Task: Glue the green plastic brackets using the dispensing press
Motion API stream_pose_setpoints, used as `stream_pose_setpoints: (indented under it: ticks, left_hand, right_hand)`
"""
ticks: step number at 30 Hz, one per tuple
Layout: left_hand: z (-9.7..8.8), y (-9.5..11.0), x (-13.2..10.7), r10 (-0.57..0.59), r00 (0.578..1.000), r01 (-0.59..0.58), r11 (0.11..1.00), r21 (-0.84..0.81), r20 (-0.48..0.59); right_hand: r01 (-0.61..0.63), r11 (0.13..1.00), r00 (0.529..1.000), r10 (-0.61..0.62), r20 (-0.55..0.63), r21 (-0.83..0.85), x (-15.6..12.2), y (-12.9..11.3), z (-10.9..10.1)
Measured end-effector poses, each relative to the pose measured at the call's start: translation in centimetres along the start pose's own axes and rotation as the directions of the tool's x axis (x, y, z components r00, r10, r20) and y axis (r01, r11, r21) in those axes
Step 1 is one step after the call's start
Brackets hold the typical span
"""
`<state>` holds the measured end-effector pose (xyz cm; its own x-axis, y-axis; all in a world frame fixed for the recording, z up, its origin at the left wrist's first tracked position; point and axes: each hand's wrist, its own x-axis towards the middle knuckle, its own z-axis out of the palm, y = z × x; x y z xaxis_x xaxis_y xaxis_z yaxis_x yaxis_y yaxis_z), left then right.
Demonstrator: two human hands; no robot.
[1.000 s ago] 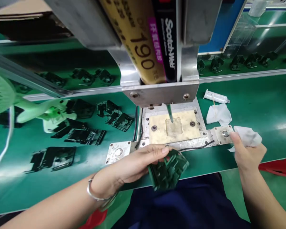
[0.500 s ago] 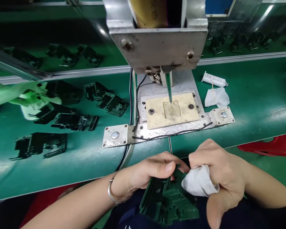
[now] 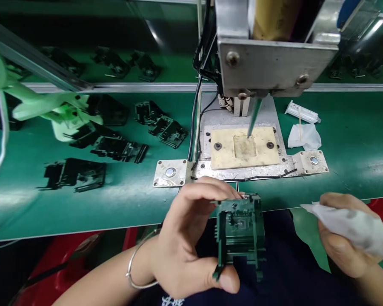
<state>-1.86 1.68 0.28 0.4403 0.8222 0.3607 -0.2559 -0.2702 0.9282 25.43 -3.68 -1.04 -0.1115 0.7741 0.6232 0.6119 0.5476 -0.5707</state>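
Note:
My left hand point(image 3: 191, 242) grips a dark green plastic housing point(image 3: 241, 231) by its side, thumb below and fingers above, holding it over my lap in front of the bench edge. Its slotted, open-framed face is turned up toward me. Off to the right, my right hand point(image 3: 341, 238) is closed around a crumpled white cloth point(image 3: 354, 227), apart from the housing. Beyond the hands stands a press machine point(image 3: 274, 63) with a thin rod point(image 3: 254, 117) pointing down at a cream fixture plate point(image 3: 217, 159), which has a square recess.
Several dark plastic housings point(image 3: 73, 174) lie on the green bench point(image 3: 130, 204) at left, near a light green fan point(image 3: 64, 114). Round buttons point(image 3: 170, 172) flank the fixture. A white syringe tube point(image 3: 302, 112) and a white wipe point(image 3: 303, 136) lie at right. Cables point(image 3: 196, 119) run beside the machine.
My right hand has drawn away rightward from the housing with the cloth. My left hand has turned the housing so another face shows. The view has shifted left.

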Motion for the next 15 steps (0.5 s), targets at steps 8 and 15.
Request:
stream_pose_setpoints:
  ticks: [8, 15]
  left_hand:
    - [1.9, -1.0, 0.0, 0.302, 0.953, -0.292, 0.94, 0.175, -0.033]
    - [2.0, -1.1, -0.1, 0.348, 0.931, -0.295, 0.897, 0.329, -0.112]
  right_hand:
    - [0.24, 0.965, 0.951, -0.256, 0.174, 0.109, 0.7, -4.5, 3.6]
    - [0.249, 0.968, 0.964, -0.247, 0.099, -0.009, 1.3, -4.9, 5.6]
